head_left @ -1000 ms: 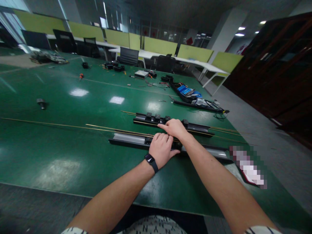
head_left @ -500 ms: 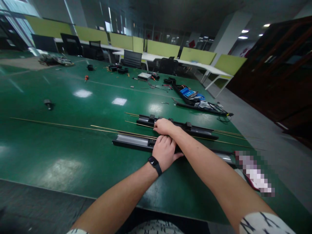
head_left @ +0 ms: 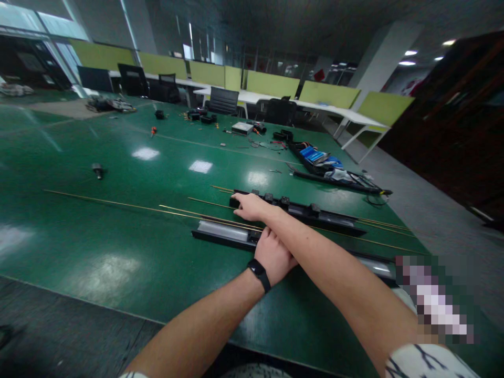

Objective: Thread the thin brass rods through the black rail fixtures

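Two long black channel rails with grey strips inside lie side by side on the green table. My left hand [head_left: 273,257], a black watch on its wrist, is wrapped over the middle of the near rail [head_left: 222,239]; my right forearm partly covers its fingers. My right hand [head_left: 252,206] crosses above it, finger and thumb pinched on a thin brass rod [head_left: 208,202] beside the left end of the far rail [head_left: 334,221]. Small black blocks [head_left: 314,209] sit along the far rail. More brass rods [head_left: 118,201] run along the near rail and stick out leftward.
A black tray of blue packs and cables [head_left: 315,156] lies at the back right. Farther back are a white box [head_left: 242,128] and small black parts. A small dark metal part [head_left: 97,170] stands at left. A blurred object [head_left: 437,299] lies at the right edge.
My right hand has slid left along the far rail, and the pinched brass rod has shifted left with it. My left hand stays on the near rail. The view has turned slightly left.
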The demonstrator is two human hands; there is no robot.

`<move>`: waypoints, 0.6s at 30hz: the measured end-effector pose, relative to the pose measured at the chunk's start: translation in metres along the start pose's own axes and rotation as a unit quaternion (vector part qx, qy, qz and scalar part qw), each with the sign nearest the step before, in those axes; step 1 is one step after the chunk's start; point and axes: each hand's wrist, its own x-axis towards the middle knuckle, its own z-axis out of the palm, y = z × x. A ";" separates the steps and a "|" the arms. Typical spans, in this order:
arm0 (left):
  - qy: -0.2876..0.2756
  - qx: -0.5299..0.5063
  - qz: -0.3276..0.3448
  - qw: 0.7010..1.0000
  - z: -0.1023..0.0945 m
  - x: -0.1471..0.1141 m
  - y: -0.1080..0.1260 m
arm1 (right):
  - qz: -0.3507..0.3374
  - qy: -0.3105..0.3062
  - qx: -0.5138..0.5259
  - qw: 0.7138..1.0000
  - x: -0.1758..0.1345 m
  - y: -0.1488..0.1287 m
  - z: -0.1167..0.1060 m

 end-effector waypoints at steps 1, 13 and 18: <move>-0.006 0.002 -0.005 1.000 -0.001 0.001 0.001 | -0.002 0.012 0.019 1.000 -0.002 0.002 -0.002; -0.041 0.036 -0.021 0.998 -0.014 0.005 0.007 | 0.122 0.247 0.330 0.903 -0.145 0.067 -0.015; -0.042 0.040 -0.014 0.998 -0.012 0.005 0.009 | 0.226 0.387 0.324 0.833 -0.229 0.098 0.009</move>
